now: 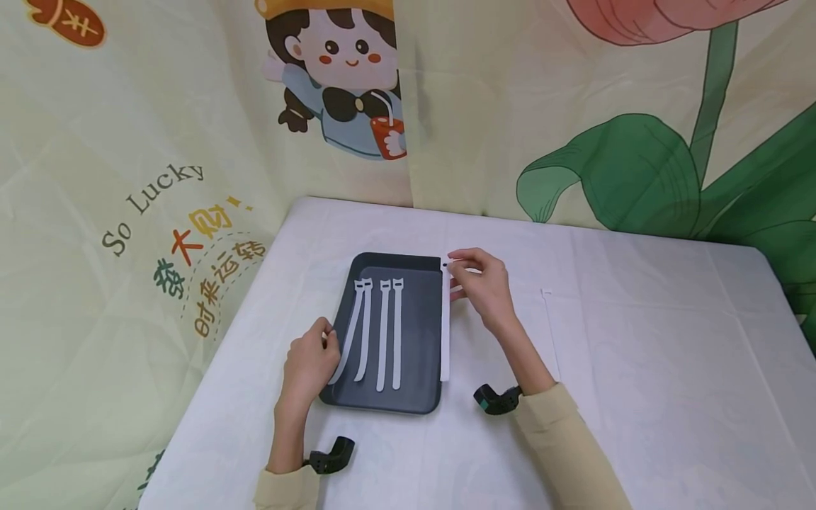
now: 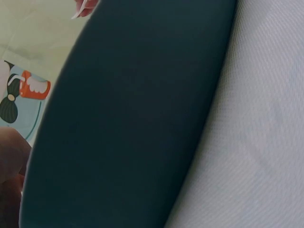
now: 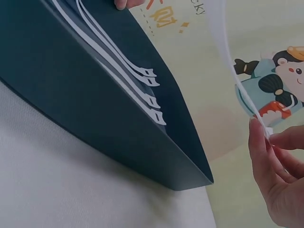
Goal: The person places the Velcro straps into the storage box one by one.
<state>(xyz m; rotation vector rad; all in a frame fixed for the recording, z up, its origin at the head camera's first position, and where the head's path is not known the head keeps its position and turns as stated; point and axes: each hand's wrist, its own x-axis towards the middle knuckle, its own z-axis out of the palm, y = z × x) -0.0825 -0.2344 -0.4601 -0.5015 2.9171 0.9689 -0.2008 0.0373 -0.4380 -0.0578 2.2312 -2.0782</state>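
On a white-clothed table [image 1: 637,368] before a cartoon-printed curtain, the left hand [image 1: 310,365] steadies the dark tray's [image 1: 421,333] edge, fingertips curled against its rim, while the right hand [image 1: 482,285] pinches a white strap's [image 1: 445,333] head end, laying it along the tray's right rim beside four straps [image 1: 379,333] already inside.

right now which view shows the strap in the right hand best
The head view: the whole white strap shows, pinched at its head by the right hand and lying along the tray's right rim. The right wrist view shows only its upper part at the fingertips. The left wrist view shows almost none of it.
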